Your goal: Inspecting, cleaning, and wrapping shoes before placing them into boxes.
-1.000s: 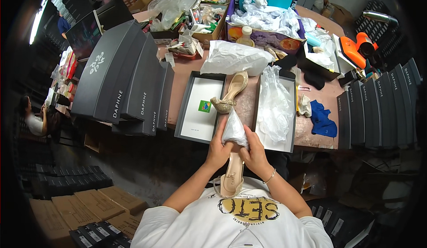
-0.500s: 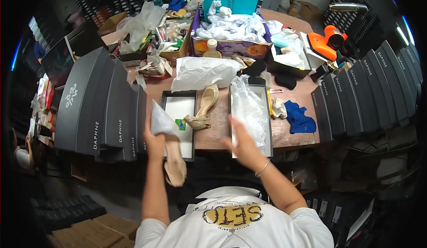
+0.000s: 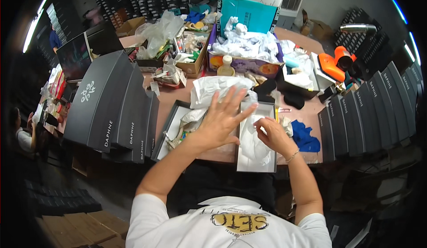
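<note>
Head view: the left hand [image 3: 221, 122] is being held open above the table [image 3: 167, 100], its fingers [image 3: 231, 100] spread wide and holding nothing. It is hovering over the gap between two open shoe-box halves. Half a second ago the same hand was being raised off to the left with a beige heeled shoe and a wad of white paper in it; both have since been let go. A beige shoe [image 3: 183, 132] is now lying in the left box half [image 3: 171, 117], partly covered by crumpled white tissue [image 3: 220, 88] and by the forearm, so whether one or two shoes are there cannot be told.

The right hand [image 3: 271, 132] is being lowered onto the white paper lining [image 3: 255, 152] of the right box half [image 3: 258, 110]. Its fingers [image 3: 260, 122] are bent and gathered at the sheet; whether paper is actually being pinched cannot be told. Earlier that hand was being held open in the air over the table.

Judged from this, the shoe has been put down in the box, and attention is being turned to the wrapping paper.

Grey shoe boxes [image 3: 111, 110] are being stored upright to the left, more of them [image 3: 373, 114] to the right, with a blue cloth [image 3: 307, 137] just beside the right box half.
</note>
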Demonstrator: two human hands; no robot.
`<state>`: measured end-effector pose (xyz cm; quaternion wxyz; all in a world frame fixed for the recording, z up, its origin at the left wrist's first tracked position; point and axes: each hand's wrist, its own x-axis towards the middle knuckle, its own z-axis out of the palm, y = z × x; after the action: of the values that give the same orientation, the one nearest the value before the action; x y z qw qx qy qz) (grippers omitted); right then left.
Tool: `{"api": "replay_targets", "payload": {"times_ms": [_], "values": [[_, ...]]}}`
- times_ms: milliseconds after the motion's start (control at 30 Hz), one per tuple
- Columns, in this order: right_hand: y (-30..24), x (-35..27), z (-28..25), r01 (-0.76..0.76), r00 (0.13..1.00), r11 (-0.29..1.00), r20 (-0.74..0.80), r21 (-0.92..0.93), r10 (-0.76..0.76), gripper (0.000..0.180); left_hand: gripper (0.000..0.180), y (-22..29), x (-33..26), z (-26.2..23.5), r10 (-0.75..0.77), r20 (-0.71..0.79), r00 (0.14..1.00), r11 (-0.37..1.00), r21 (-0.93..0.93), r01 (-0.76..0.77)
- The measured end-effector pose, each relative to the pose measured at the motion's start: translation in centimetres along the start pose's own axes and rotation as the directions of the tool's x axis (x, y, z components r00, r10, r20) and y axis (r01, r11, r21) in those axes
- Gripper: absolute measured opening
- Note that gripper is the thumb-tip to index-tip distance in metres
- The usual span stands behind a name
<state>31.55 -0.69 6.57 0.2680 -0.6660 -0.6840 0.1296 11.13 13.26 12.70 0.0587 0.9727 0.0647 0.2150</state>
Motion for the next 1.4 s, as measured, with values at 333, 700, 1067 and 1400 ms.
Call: {"api": "replay_targets", "payload": {"times_ms": [333,700,1067,1400], "values": [[-4.1,-2.9,-3.1,-0.032,0.990,0.964,0.138,0.264,-0.005,0.045,0.018,-2.2,-3.1,-1.6,-0.176,0.357,0.918,0.854,-0.408,0.322],[0.3,-8.9,3.9,-0.428,0.816,0.377,0.172,0.821,0.552,0.014,0.033,-3.9,-15.6,-1.6,-0.269,0.679,0.683,0.677,-0.371,0.636],[0.9,-9.3,3.5,-0.409,0.777,0.213,0.216,0.887,0.592,0.020,0.019,-0.1,-24.3,8.5,-0.928,0.342,0.150,-0.340,-0.940,0.036],[4.3,-11.1,4.7,-0.533,0.772,0.820,-0.277,0.210,0.573,0.023,0.013,-2.2,-23.8,8.1,-0.972,0.170,0.161,-0.130,-0.963,0.234]]}}
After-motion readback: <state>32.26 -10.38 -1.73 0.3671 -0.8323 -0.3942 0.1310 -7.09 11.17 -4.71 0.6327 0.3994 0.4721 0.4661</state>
